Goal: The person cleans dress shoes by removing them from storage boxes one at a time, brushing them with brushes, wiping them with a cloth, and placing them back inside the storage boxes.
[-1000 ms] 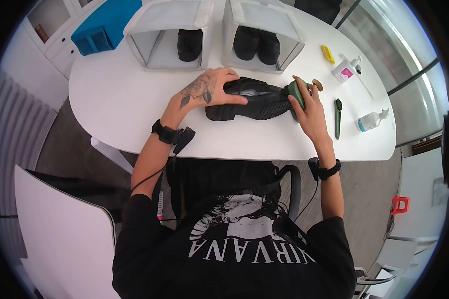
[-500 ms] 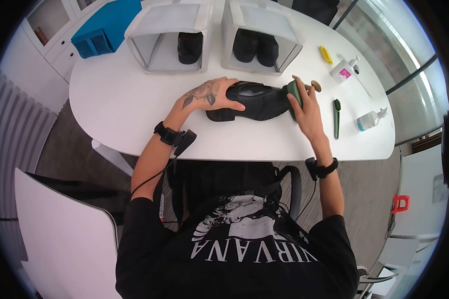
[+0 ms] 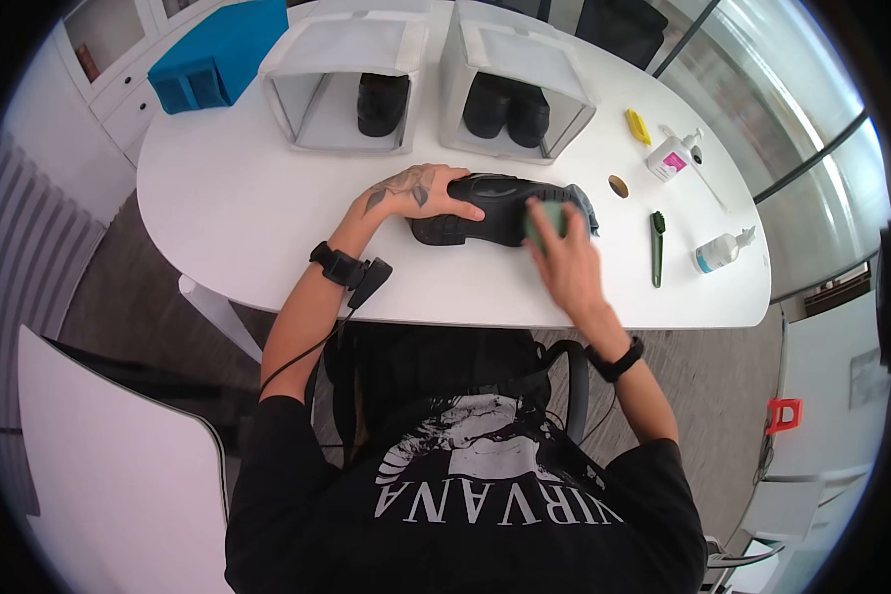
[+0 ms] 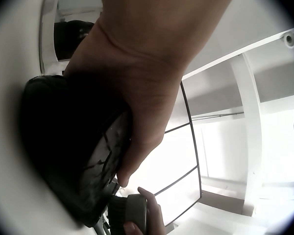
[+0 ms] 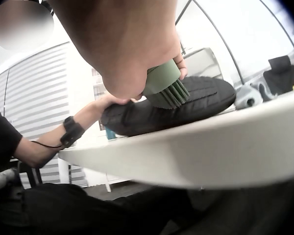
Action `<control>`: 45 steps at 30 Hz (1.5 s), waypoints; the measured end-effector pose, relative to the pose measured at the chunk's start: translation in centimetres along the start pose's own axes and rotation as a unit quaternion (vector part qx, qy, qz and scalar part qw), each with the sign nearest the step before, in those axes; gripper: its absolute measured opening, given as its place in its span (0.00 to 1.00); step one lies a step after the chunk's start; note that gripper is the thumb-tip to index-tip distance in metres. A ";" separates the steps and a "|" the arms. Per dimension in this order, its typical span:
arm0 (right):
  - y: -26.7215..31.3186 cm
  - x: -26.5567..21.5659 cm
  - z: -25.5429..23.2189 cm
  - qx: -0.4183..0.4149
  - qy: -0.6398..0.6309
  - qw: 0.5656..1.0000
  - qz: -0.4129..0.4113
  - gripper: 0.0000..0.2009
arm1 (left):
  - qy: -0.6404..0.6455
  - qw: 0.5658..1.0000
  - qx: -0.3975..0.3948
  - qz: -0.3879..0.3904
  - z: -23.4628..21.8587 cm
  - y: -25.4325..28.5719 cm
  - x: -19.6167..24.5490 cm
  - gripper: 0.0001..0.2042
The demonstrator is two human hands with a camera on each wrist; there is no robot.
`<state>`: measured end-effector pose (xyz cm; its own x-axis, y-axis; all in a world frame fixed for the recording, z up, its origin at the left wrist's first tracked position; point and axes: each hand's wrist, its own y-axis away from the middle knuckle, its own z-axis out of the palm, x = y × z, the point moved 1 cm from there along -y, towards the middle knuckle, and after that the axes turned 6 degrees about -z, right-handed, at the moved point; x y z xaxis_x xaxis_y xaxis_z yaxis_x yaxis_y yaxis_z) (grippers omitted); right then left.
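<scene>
A black shoe [image 3: 495, 213] lies on its side on the white table, its treaded sole turned toward the person. My left hand [image 3: 428, 193] grips it near the heel, thumb across the edge of the sole. In my right hand [image 3: 570, 262] is a green scrubbing brush [image 5: 164, 85], pinched between thumb and fingers. Its bristles press against the sole around the middle to front, as the right wrist view shows. Past the toe a crumpled grey-blue cloth [image 3: 582, 206] peeks out. The left wrist view catches the brush [image 4: 135, 214] beyond the shoe.
Two white fabric boxes [image 3: 342, 59] [image 3: 520, 48] with black shoes stand behind, beside a blue case [image 3: 218, 59]. At right lie a green handled brush [image 3: 657, 247], a yellow item [image 3: 638, 127], a pump bottle [image 3: 668, 158] with pink label and a spray bottle [image 3: 721, 251].
My right hand has brought the green brush leftward from the toe onto the sole, uncovering the grey-blue cloth. The left hand keeps its hold, and the sole now faces up more.
</scene>
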<state>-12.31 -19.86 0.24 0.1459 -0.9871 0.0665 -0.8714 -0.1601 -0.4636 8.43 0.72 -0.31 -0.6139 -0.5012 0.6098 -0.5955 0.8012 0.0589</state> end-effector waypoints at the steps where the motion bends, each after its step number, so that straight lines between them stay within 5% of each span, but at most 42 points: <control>1: -0.8 1.4 -0.4 -0.003 -0.003 0.999 0.037 0.30 | 0.013 1.000 -0.023 -0.015 -0.1 0.0 0.1 0.48; 5: -1.6 2.5 -0.6 0.018 -0.061 0.990 0.124 0.27 | 0.016 0.999 -0.024 -0.028 -0.3 -0.1 0.0 0.47; 10: 1.3 -3.6 1.0 -0.075 -0.077 0.987 -0.123 0.30 | 0.010 1.000 0.004 0.014 0.6 -0.5 -1.0 0.45; 13: -0.5 -1.7 0.1 -0.100 -0.104 0.990 -0.007 0.30 | 0.048 0.997 -0.057 0.013 -1.6 1.6 2.4 0.46; 15: -1.4 0.3 0.0 -0.024 -0.033 0.999 -0.017 0.30 | 0.039 0.998 -0.042 -0.023 -1.9 1.4 2.3 0.47; 16: -1.9 1.3 -0.2 -0.020 -0.030 0.999 0.025 0.29 | -0.005 0.999 0.041 0.004 0.2 0.2 -0.3 0.49; 18: -2.4 3.3 0.1 -0.006 -0.055 0.993 0.100 0.29 | 0.005 1.000 0.021 -0.018 0.0 -0.4 -0.7 0.49; 21: -2.6 2.0 1.0 0.020 -0.094 0.988 0.121 0.28 | 0.018 0.999 -0.008 -0.036 0.2 0.2 -0.3 0.49; 25: -1.2 -2.5 0.4 -0.051 -0.098 0.994 -0.009 0.29 | 0.006 1.000 -0.008 -0.005 -1.6 1.4 2.3 0.48; 29: -0.8 -0.7 0.1 -0.061 -0.046 0.996 -0.049 0.30 | -0.012 1.000 0.015 -0.009 -0.3 0.0 0.3 0.47; 33: -3.5 3.8 0.2 -0.034 -0.066 0.992 0.103 0.28 | -0.001 0.999 -0.004 -0.049 -0.4 0.0 0.4 0.46; 37: -4.8 4.2 0.2 -0.037 -0.061 0.993 0.095 0.27 | -0.005 0.999 0.024 -0.048 -0.5 -0.2 0.3 0.45; 40: -5.3 4.9 -0.3 0.019 -0.052 0.994 0.089 0.27 | 0.112 0.992 -0.001 -0.066 -0.8 -0.5 -0.5 0.37; 45: -6.7 6.5 -1.0 0.086 -0.097 0.981 0.144 0.25 | 0.415 0.905 -0.041 -0.081 0.1 -1.5 -2.1 0.27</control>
<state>-6.05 -25.23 4.67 0.0066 -0.9681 -0.2504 -0.7999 0.1452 -0.5824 10.58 0.57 -1.77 0.0985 -0.2230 0.9698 -0.5807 0.7785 0.2380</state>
